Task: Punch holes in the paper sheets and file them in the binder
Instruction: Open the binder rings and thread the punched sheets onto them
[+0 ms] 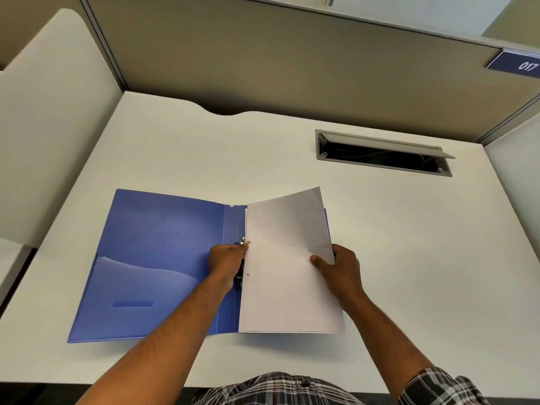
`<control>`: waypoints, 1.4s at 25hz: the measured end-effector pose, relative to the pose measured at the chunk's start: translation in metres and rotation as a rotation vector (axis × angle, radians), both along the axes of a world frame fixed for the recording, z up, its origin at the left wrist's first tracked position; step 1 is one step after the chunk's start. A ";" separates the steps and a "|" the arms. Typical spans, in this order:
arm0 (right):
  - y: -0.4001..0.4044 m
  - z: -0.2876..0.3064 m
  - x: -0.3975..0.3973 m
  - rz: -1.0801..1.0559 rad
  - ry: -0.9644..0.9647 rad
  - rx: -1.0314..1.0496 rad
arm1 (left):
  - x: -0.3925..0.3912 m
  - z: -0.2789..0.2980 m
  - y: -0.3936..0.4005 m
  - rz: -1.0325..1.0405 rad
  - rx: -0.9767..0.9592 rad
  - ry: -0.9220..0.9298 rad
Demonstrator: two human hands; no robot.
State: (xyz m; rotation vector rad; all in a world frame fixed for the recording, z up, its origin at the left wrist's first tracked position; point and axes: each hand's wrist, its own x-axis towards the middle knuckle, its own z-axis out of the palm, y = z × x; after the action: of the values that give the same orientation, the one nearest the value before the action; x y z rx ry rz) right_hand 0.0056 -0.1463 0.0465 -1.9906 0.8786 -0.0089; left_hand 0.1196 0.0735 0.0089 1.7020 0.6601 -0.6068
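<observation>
A blue binder (157, 252) lies open on the white desk, its inside pocket on the left cover. White paper sheets (289, 276) rest over its right half, the top sheet lifted and bent at its far right corner. A punched hole shows near the sheet's left edge. My left hand (226, 260) pinches the sheet's left edge at the metal ring clip (245, 242) on the spine. My right hand (340, 267) grips the sheet's right edge, thumb on top. No hole punch is in view.
The white desk (409, 258) is bounded by beige partition walls at the back and sides. An open grey cable tray (382, 154) is set into the desk at the back right. A blue sign reading 017 (517, 64) hangs top right.
</observation>
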 end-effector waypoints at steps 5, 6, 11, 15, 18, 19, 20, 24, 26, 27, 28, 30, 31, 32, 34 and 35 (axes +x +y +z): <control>-0.003 -0.002 -0.005 -0.002 0.014 0.016 | -0.005 0.003 0.006 -0.108 0.063 -0.065; -0.004 -0.002 -0.004 0.003 0.013 0.019 | -0.008 0.003 0.010 -0.141 0.087 -0.095; -0.003 -0.003 -0.006 0.011 0.010 0.015 | -0.034 0.005 0.027 -0.254 0.231 -0.213; -0.002 -0.005 -0.009 0.030 0.012 0.016 | -0.046 0.003 0.032 -0.346 0.195 -0.182; -0.002 -0.005 -0.011 0.039 0.019 0.015 | -0.044 -0.001 0.037 -0.380 0.125 -0.135; -0.002 -0.005 -0.012 0.039 0.017 0.016 | -0.043 -0.002 0.038 -0.380 0.094 -0.122; -0.002 -0.005 -0.012 0.040 0.012 0.019 | -0.043 -0.001 0.039 -0.375 0.071 -0.110; -0.001 -0.003 -0.013 0.042 0.002 0.037 | -0.041 0.002 0.040 -0.366 0.036 -0.069; -0.001 -0.003 -0.014 0.045 -0.004 0.048 | -0.040 0.002 0.038 -0.402 0.077 -0.078; -0.001 -0.004 -0.014 0.044 -0.006 0.051 | -0.040 0.001 0.037 -0.413 0.096 -0.085; -0.002 -0.004 -0.014 0.043 -0.005 0.053 | -0.041 0.001 0.037 -0.417 0.113 -0.095; -0.003 -0.006 -0.014 0.035 0.001 0.053 | -0.042 0.001 0.037 -0.428 0.144 -0.118; -0.004 -0.007 -0.014 0.032 0.009 0.049 | -0.042 0.001 0.037 -0.441 0.157 -0.127; -0.005 -0.009 -0.014 0.029 0.016 0.044 | -0.042 0.001 0.037 -0.458 0.163 -0.131; -0.007 -0.013 -0.014 0.019 0.028 0.030 | -0.042 0.002 0.037 -0.501 0.165 -0.135; -0.008 -0.014 -0.014 0.013 0.029 0.024 | -0.042 0.002 0.037 -0.524 0.170 -0.137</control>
State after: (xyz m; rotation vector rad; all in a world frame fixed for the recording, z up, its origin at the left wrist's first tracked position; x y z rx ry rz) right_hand -0.0088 -0.1547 0.0327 -1.9785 0.8798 0.0382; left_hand 0.0779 0.1109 0.0107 2.0735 0.1635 -0.8031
